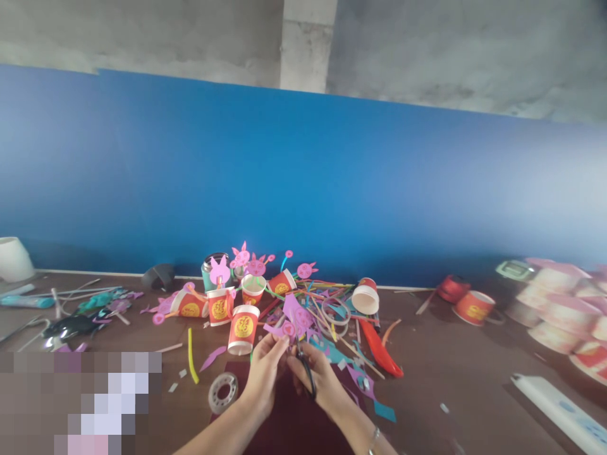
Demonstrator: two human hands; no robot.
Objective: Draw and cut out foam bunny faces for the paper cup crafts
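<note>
The brown bench [422, 363] carries a dark red mat [289, 426], red cups [243, 330], some tipped, a yellow strip [192, 357], a blue scrap [384, 411] and a power strip [562, 411].

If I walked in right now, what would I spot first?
Probably the big blue wall, stretching right across the view behind the table. Next, the pink paper faces poking up around red cups near the middle. Just in front, the left hand holds purple paper and the right hand holds scissors.
</note>
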